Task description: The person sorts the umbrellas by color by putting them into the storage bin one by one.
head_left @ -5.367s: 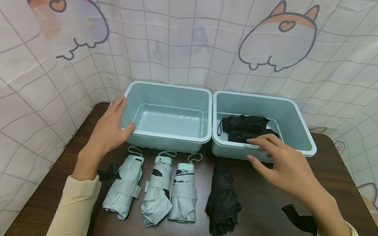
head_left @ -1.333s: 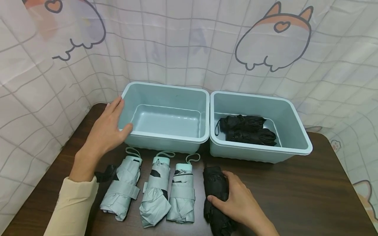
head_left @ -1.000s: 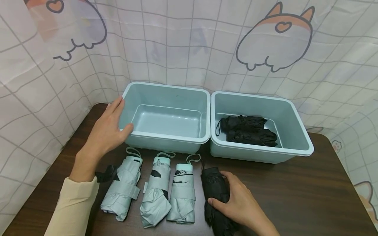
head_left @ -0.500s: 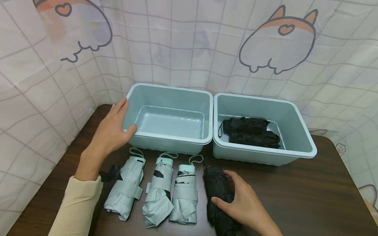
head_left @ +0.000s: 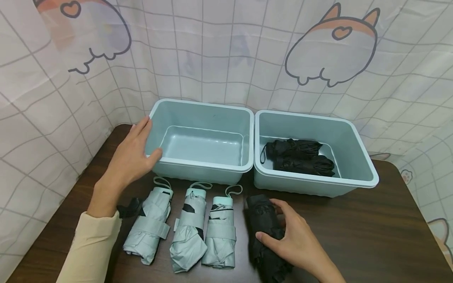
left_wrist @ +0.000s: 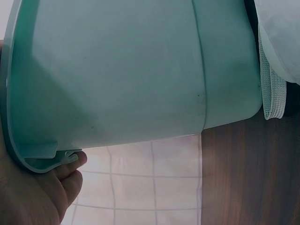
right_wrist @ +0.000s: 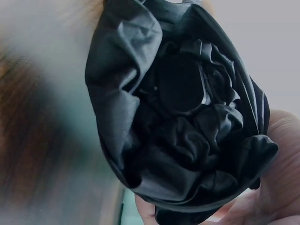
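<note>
**One hand on the bin, one on the black umbrella**

My left hand (head_left: 131,151) grips the front-left corner of the left bin (head_left: 201,114), fingers laid along its outer side and thumb hooked over the front rim; from the left wrist view my fingertips (left_wrist: 70,166) tuck under the lip of that rim. My right hand (head_left: 297,241) is curled round the loose black umbrella (head_left: 265,228), thumb across its top and fingers wrapped on its right side, so it is held and not merely touched. That umbrella lies on the dark wooden table (head_left: 371,232) near the front edge, in front of the gap between the two bins. In the right wrist view its crumpled black folds (right_wrist: 183,112) fill the frame against my palm.

The right bin (head_left: 357,149) stands touching the left one along the back edge and holds two more folded black umbrellas (head_left: 297,157). Just left of my right hand, three pale green umbrellas (head_left: 187,232) lie side by side, handles toward the bins, the nearest just beside the black one. A black strap (head_left: 129,206) lies by my left sleeve (head_left: 90,251).
</note>
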